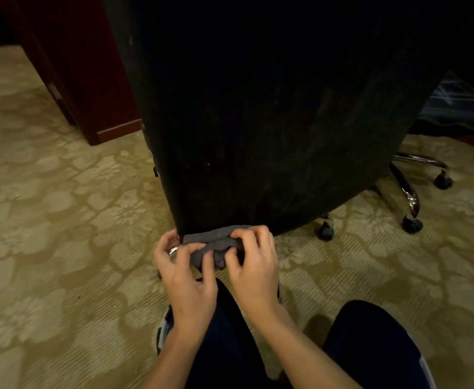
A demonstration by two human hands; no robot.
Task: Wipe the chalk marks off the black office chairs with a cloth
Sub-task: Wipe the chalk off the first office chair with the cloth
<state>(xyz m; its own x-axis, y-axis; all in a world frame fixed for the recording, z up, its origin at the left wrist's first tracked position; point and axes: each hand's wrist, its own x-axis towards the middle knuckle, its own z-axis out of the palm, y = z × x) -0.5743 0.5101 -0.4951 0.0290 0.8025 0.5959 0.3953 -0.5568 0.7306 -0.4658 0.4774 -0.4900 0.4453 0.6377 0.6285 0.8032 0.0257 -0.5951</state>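
The tall back of a black office chair fills the middle of the view, with faint smears on its lower right part. Just below its bottom edge both hands hold a bunched grey cloth. My left hand pinches the cloth's left end with curled fingers. My right hand grips its right end, fingers curled over the top. A second black chair at the right edge carries white chalk scribbles.
Chrome chair legs with black casters spread over the patterned beige carpet at the right. A dark red wooden desk panel stands at the upper left. My dark-trousered legs and a shoe fill the bottom.
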